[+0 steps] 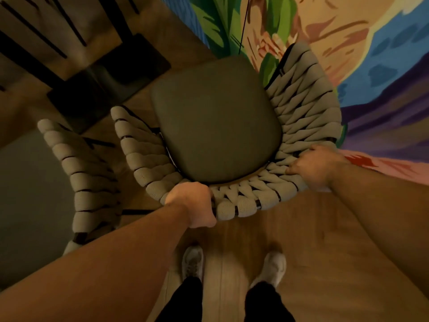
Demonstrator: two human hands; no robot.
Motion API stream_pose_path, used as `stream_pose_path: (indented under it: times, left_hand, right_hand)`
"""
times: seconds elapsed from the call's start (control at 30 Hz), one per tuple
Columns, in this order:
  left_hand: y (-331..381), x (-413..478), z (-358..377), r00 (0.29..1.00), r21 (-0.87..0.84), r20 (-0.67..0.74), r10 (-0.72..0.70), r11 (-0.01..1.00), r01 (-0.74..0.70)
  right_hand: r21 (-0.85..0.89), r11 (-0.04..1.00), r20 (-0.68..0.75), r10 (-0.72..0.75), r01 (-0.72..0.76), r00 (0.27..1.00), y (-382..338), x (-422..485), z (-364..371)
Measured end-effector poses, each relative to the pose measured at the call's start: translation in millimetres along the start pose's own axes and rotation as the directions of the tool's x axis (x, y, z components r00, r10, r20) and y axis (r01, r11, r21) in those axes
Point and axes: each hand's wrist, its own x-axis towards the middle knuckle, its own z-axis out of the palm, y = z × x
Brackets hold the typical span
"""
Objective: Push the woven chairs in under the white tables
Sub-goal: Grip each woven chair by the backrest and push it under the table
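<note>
We stand on the wooden floor [313, 228] right behind the woven chair [301, 108], looking straight down on its grey seat cushion [216, 122]. Our left hand [192, 203] is curled round the chair's back rim, a little left of its middle. Our right hand [315, 168] grips the same rim further round to the right, fingers wrapped over the woven bands. A second woven chair [86, 182] stands just beside the chair on its left. Off the chair's front left corner, a dark square base [109, 89] sits on the floor. A painted mural wall [348, 43] rises beyond the chair's right side. Our white shoes [192, 263] are near the chair's back.
</note>
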Motion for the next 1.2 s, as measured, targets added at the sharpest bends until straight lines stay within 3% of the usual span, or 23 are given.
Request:
stream_pose_path:
  times: [0.43,0.93,1.2]
  left_hand:
    - [21.5,17.4,-37.2,0.973,-0.137,0.038,-0.227,0.964,0.23]
    - [12.0,23.0,-43.2,0.973,-0.204,0.104,-0.205,0.953,0.223]
    - [13.0,25.5,-41.3,0.971,-0.185,0.117,-0.209,0.956,0.228]
  right_hand:
    - [-0.13,0.977,-0.141,-0.189,0.171,0.972,74.8,55.2,-41.9]
    - [-0.224,0.936,-0.035,-0.285,0.271,0.958,87.6,73.0,-77.0]
    - [-0.115,0.946,-0.015,-0.307,0.303,0.952,90.5,72.2,-81.0]
